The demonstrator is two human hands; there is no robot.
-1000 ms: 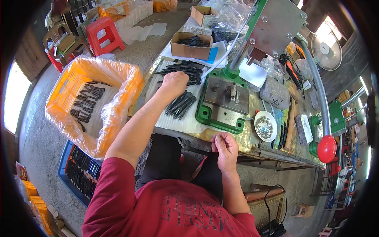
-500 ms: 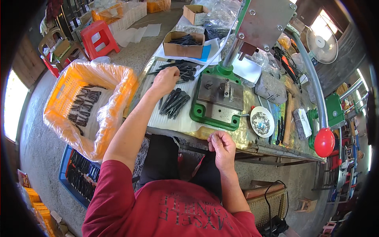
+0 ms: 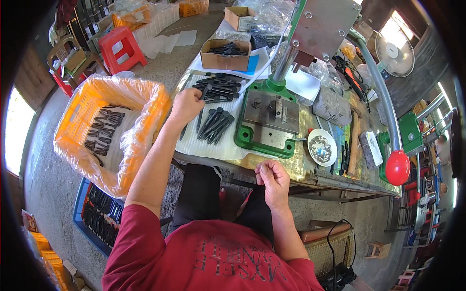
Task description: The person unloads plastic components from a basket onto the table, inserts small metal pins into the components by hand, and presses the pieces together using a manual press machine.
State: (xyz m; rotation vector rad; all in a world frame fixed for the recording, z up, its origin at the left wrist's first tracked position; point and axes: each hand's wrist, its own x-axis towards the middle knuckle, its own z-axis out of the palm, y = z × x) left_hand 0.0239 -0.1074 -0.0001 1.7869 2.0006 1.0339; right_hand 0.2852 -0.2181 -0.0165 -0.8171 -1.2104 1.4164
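My left hand (image 3: pixel 187 106) is over the left part of the bench, its thumb and fingers pinched on a slim black piece (image 3: pixel 205 91). Beyond it lies a loose pile of similar black pieces (image 3: pixel 224 87). A second, fanned bundle of black pieces (image 3: pixel 216 127) rests on the white foam sheet (image 3: pixel 228 153), to the right of the hand. In front of the bench edge, my right hand (image 3: pixel 273 182) has its fingers curled against the thumb; whatever may be between them is hidden. Nearest beyond it is the green-based hand press (image 3: pixel 267 147) with its steel plate.
A plastic-lined orange crate (image 3: pixel 162 104) holding black pieces stands at left, above a blue crate (image 3: pixel 80 220). A cardboard box (image 3: pixel 225 61) of black parts sits farther back. Right of the press are a white dish (image 3: pixel 315 136), a hammer (image 3: pixel 354 145) and the red-knobbed lever (image 3: pixel 398 171).
My left hand has drawn back from the far pile, toward the left and nearer me, with a black piece in its fingers. My right hand stays almost where it was.
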